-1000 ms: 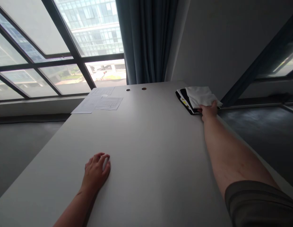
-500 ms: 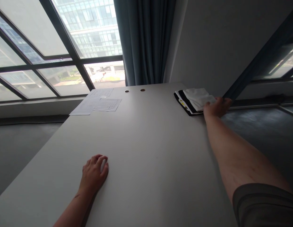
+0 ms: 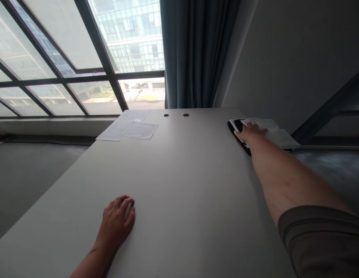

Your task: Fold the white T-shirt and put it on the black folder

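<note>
At the table's far right lies a stack of folded black and white cloth (image 3: 270, 124), with a white piece spread out over the right side. My right hand (image 3: 251, 132) rests on top of the stack near its left edge, fingers spread over the fabric. The forearm hides part of the near side of the pile. My left hand (image 3: 118, 214) rests on the bare white tabletop (image 3: 179, 185), loosely curled, with a gap between thumb and index finger. It holds nothing that I can see.
Several printed paper sheets (image 3: 112, 129) lie at the table's far left corner. Two round cable holes, the left one (image 3: 166, 115) and the right one (image 3: 186, 115), sit near the far edge. Beyond stand a blue curtain (image 3: 193, 54) and large windows (image 3: 139, 38).
My right hand has moved from the stack's right edge leftward onto its top. A white piece of cloth now extends farther right. The view has shifted slightly; my left hand stays put.
</note>
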Demonstrator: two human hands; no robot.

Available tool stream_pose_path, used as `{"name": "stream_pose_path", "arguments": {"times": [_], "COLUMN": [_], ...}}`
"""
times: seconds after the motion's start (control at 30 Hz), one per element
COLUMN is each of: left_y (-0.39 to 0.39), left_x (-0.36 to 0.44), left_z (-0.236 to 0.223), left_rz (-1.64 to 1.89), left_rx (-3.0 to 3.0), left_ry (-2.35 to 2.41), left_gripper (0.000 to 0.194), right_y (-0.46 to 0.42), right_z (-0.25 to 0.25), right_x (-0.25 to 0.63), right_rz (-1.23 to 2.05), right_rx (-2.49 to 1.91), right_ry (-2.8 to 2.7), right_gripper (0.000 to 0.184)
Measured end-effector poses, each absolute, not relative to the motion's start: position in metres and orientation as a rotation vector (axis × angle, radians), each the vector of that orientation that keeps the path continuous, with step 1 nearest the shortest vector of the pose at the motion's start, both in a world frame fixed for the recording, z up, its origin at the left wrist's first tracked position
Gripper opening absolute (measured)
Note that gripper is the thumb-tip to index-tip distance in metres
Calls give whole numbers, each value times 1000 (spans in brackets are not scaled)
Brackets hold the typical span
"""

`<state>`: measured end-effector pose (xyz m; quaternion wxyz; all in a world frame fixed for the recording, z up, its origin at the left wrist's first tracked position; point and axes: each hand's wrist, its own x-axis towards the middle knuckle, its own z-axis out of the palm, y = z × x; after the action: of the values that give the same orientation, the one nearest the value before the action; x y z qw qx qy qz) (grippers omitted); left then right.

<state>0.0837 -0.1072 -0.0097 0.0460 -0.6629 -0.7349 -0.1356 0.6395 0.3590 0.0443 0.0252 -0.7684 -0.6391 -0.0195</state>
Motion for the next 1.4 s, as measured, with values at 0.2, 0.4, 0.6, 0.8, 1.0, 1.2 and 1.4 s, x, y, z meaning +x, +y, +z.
{"name": "stream_pose_path", "arguments": {"times": [0.2,0.4,0.6,0.8,1.0,1.2,1.4], "left_y": [-109,-109,-109,-109,-110,-110,-106], "left_x": [82,82,81,82,79,81,83], "left_z": [-12,-12,-12,-11,-11,-8,-11], "left_rz": [-413,-404,-401,-413,-400,-398,-401], "left_rx": [-2022,-2021,-2018,-2017,-2019,-2019,-2004], "left_ry": [-2219,-2210,-2226,-2227,-2226,-2238,-2243], "left_gripper": [24,24,25,25,25,26,24], "right_y": [367,350,348,351,347,340,279], "right_z": [38,25,32,58,57,47,22], "right_x": [639,640,634,658,681,678,649], "right_rz": [-132,-203,-141,-106,172,142,-188], "right_rx": [-2243,-2246,-2224,-2223,-2537,-2502,-2271], "right_ry": [-2079,-2205,-2191,-1882,-1450,-1566,-1882], "right_gripper": [62,64,77,61,63,80,68]}}
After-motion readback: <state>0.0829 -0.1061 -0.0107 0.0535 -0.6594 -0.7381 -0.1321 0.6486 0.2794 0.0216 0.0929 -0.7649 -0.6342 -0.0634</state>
